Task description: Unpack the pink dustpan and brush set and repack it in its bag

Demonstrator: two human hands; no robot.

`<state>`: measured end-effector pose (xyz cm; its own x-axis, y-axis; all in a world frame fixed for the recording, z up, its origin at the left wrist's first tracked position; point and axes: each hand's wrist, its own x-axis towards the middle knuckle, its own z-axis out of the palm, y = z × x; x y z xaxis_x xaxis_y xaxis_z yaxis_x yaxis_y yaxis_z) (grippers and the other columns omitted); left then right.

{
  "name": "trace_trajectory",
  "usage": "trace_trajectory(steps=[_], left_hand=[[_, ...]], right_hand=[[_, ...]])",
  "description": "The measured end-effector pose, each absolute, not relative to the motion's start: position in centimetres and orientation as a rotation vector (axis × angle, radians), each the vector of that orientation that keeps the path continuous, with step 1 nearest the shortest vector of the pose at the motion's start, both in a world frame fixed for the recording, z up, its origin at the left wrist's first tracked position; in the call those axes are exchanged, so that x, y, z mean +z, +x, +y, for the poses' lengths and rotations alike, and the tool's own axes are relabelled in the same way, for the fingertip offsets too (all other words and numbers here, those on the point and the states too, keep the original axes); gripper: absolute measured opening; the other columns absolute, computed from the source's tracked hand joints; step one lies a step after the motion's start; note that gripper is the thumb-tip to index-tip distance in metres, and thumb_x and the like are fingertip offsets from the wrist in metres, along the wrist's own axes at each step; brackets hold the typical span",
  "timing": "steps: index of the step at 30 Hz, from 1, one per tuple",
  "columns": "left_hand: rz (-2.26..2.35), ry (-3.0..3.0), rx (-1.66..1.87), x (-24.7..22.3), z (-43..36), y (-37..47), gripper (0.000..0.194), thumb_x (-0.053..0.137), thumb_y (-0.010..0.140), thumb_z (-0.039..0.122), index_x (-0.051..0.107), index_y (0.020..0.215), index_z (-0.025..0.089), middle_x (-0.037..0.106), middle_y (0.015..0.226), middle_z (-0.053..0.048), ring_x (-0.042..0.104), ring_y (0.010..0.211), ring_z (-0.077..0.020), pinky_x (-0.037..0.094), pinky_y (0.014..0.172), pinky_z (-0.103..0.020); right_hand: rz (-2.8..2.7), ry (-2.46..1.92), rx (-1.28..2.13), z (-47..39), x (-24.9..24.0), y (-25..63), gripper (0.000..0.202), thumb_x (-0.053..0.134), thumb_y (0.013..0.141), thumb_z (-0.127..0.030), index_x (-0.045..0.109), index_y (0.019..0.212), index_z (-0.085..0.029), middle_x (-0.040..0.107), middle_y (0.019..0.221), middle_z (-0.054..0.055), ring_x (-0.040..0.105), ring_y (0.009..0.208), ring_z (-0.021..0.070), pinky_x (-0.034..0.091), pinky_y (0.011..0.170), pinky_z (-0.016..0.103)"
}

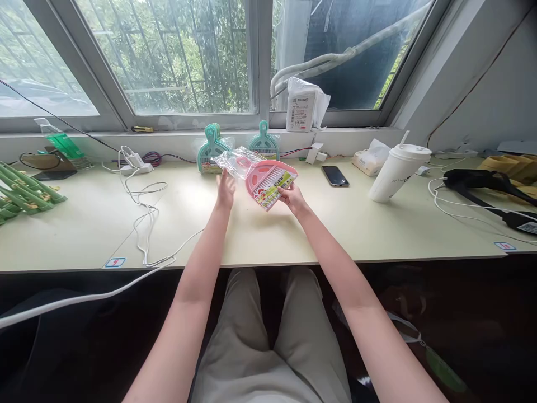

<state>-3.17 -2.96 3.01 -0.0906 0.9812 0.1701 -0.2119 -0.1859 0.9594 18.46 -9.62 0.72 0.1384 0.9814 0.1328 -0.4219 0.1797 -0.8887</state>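
A pink dustpan and brush set point(271, 182) in clear plastic wrap is tilted above the desk point(327, 235). My right hand point(292, 198) pinches its lower right edge, beside the yellow-green label. On the other side my left hand point(226, 189) is raised near the loose clear end of the wrap, its fingers apart; whether a fingertip touches the plastic I cannot tell. Behind stand several green wrapped sets point(213, 150) and, further right, another green set point(264, 143) against the wall below the window.
A phone point(335, 176), a white cup with a straw point(398, 172) and a tissue pack point(371, 158) are on the right, near black straps point(490, 190). White cables point(145, 215), a green bottle point(65, 143) and green stalks point(25, 193) lie left. The desk's front edge point(268, 265) runs above my legs.
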Motion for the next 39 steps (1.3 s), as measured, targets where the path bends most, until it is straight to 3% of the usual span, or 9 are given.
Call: trace_trajectory(steps=[2,5,8,12,16,24,34,39], left_hand=[[0.813,1.129,1.334,2.9,-3.0,-3.1,0.069,0.034,0.090,0.066,0.033,0.147,0.028,0.048,0.145,-0.010,0.046,0.135,-0.0246,0.039,0.109,-0.045],[0.749,1.206,1.280,2.9,-3.2,-2.6,0.058,0.047,0.089,0.049,0.042,0.141,0.024,0.054,0.140,-0.009,0.054,0.126,-0.0236,0.047,0.102,-0.040],[0.778,1.258,1.279,2.8,-3.3,-2.6,0.055,0.053,0.085,0.028,0.043,0.139,0.024,0.060,0.133,-0.006,0.059,0.120,-0.0205,0.051,0.097,-0.037],[0.699,1.324,1.191,2.9,-3.7,-3.2,0.061,0.053,0.081,0.017,0.042,0.141,0.026,0.068,0.117,-0.005,0.064,0.110,-0.0186,0.051,0.097,-0.042],[0.615,1.344,1.094,3.3,-4.4,-3.2,0.066,0.058,0.080,0.023,0.041,0.144,0.025,0.069,0.113,-0.006,0.064,0.110,-0.0192,0.049,0.100,-0.044],[0.592,1.377,1.033,3.6,-5.0,-2.8,0.057,0.060,0.084,0.047,0.051,0.136,0.027,0.060,0.133,-0.008,0.060,0.116,-0.0243,0.055,0.088,-0.037],[0.636,1.409,0.816,2.5,-5.1,-1.6,0.052,0.061,0.082,0.053,0.060,0.121,0.019,0.069,0.113,-0.011,0.068,0.096,-0.0237,0.054,0.088,-0.042],[0.661,1.389,0.874,2.2,-5.6,0.3,0.051,0.063,0.080,0.051,0.061,0.120,0.020,0.068,0.118,-0.011,0.065,0.102,-0.0241,0.056,0.083,-0.037]], right_hand=[[-0.914,-0.817,1.188,-9.8,1.0,18.3,0.036,0.080,0.067,-0.017,0.058,0.095,-0.021,0.071,0.099,0.003,0.069,0.095,0.0206,0.058,0.092,0.044],[-0.936,-0.857,1.206,-10.1,1.3,18.1,0.038,0.081,0.065,-0.018,0.058,0.095,-0.021,0.071,0.094,0.002,0.070,0.091,0.0208,0.059,0.090,0.044],[-0.924,-0.862,1.205,-10.1,1.4,17.9,0.035,0.080,0.067,-0.018,0.058,0.094,-0.021,0.071,0.094,0.003,0.070,0.091,0.0206,0.059,0.090,0.043],[-0.838,-0.823,1.140,-10.1,1.5,18.1,0.031,0.076,0.071,-0.019,0.057,0.095,-0.021,0.071,0.103,0.004,0.068,0.100,0.0199,0.058,0.091,0.037],[-0.789,-0.800,1.108,-10.4,1.9,18.7,0.031,0.074,0.073,-0.020,0.055,0.097,-0.023,0.070,0.107,0.003,0.067,0.105,0.0193,0.057,0.094,0.035],[-0.921,-0.771,1.181,-10.9,2.6,18.5,0.033,0.077,0.070,-0.019,0.058,0.097,-0.022,0.071,0.101,0.003,0.067,0.103,0.0222,0.058,0.093,0.040],[-0.880,-0.871,1.073,-10.2,1.8,17.9,0.034,0.078,0.070,-0.024,0.056,0.095,-0.022,0.070,0.102,0.003,0.067,0.102,0.0200,0.059,0.090,0.037],[-0.861,-0.862,1.038,-9.9,1.5,17.9,0.035,0.077,0.070,-0.028,0.056,0.098,-0.022,0.068,0.106,0.003,0.066,0.104,0.0185,0.057,0.091,0.035]])
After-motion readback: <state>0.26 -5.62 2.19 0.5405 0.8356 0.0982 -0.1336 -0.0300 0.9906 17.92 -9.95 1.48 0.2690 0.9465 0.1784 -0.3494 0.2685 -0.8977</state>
